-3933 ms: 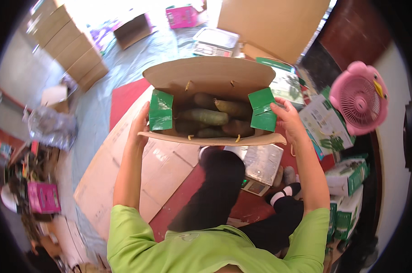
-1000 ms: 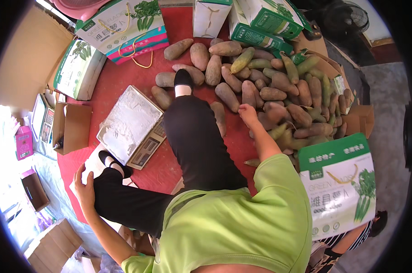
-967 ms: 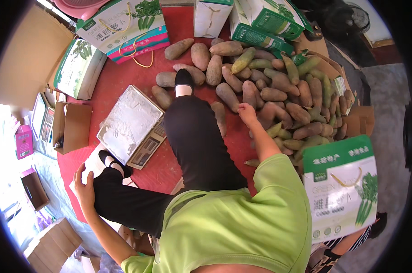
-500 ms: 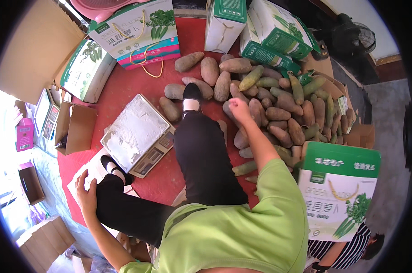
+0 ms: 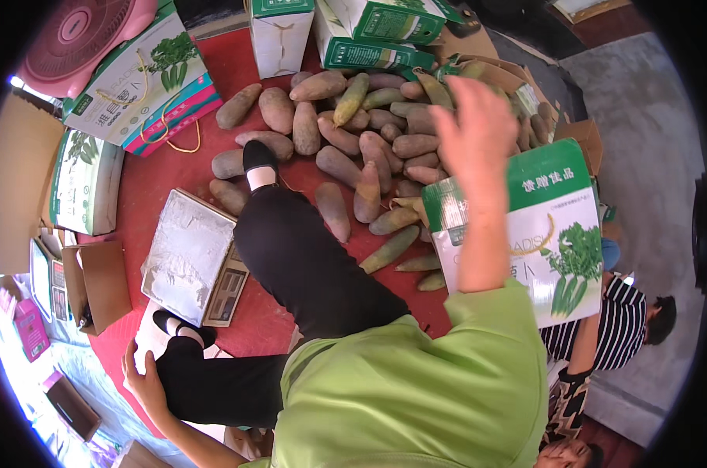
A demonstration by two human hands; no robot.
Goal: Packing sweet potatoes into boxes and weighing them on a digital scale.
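My right hand (image 5: 478,129) is raised over the right side of a heap of soil-covered radishes (image 5: 373,156), its fingers apart and nothing seen in it; it is slightly blurred. My right forearm crosses in front of a green and white carton (image 5: 576,234) with a rope handle and a printed vegetable picture. Part of the heap is hidden behind this hand and the carton. My left hand (image 5: 144,382) rests by my bent left knee, fingers spread and holding nothing. A flat-topped weighing scale (image 5: 186,253) stands on the red surface (image 5: 158,179) beside my legs.
More green and white cartons (image 5: 385,54) stand behind the heap. At the far left are a gift carton (image 5: 147,90), a pink round fan (image 5: 76,31) and an open brown box (image 5: 108,281). A person in a striped top (image 5: 607,327) is at the right.
My right hand has gone from over the middle radishes to the right and up, its curled fingers now apart. My view has turned, shifting the scene. The left hand stays by the knee.
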